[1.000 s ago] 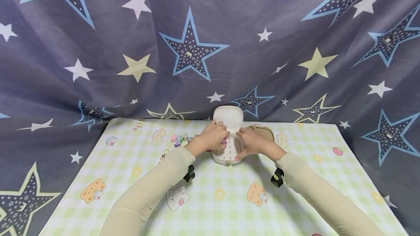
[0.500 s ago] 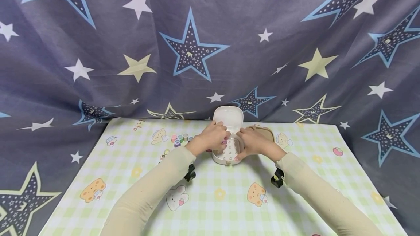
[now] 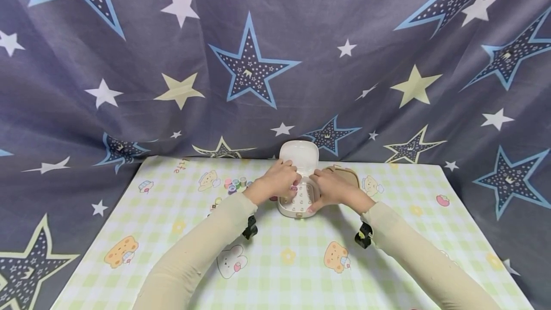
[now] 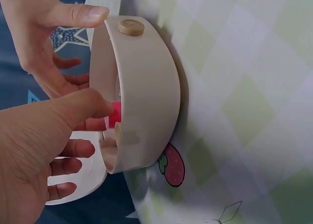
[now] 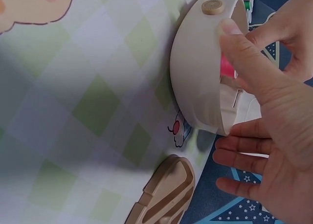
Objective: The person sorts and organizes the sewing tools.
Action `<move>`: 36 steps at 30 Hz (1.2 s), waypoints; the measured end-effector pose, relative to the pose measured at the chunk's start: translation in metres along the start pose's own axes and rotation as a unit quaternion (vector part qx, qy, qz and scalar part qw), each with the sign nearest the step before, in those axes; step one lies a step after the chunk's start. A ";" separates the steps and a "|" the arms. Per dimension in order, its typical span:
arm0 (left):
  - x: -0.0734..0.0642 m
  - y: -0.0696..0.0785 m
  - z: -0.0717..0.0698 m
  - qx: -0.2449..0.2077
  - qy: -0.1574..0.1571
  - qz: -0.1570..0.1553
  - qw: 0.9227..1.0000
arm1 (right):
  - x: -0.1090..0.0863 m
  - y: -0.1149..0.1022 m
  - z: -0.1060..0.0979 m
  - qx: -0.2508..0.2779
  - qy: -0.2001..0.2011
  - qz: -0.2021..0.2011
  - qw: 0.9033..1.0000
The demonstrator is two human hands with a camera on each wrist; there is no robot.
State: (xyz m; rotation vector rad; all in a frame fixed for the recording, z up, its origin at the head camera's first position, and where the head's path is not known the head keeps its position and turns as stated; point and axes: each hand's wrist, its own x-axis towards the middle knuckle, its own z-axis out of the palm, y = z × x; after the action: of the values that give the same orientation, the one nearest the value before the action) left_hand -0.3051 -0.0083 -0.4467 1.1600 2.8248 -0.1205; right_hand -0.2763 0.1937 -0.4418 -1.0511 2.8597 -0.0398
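A cream storage box (image 3: 293,214) stands on the table with its white lid (image 3: 299,152) raised at the back and rows of small pegs inside. My left hand (image 3: 280,179) reaches over its left side and pinches a bright pink thread spool (image 4: 115,115) inside the box, behind the front wall. My right hand (image 3: 337,186) holds the box's right side, its thumb at the front rim near the round tan button (image 5: 212,7) and its other fingers spread along the side. Part of the pink spool is hidden by the fingers and box wall.
Several thread spools (image 3: 233,188) stand left of the box, partly behind the left forearm, with small items (image 3: 217,201) nearer. A tan tray-like piece (image 3: 350,174) lies behind the right hand. The checked tablecloth (image 3: 284,271) ends at a starry curtain (image 3: 258,123).
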 end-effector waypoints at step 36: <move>-0.002 0.006 0.000 -0.013 0.005 -0.002 1.000 | -0.002 -0.002 -0.001 0.013 0.002 0.003 1.000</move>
State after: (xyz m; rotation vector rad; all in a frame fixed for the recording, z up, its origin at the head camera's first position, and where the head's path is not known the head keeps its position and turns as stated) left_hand -0.2994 -0.0060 -0.4467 1.1548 2.8292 -0.0790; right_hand -0.2737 0.1940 -0.4403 -1.0383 2.8573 -0.0775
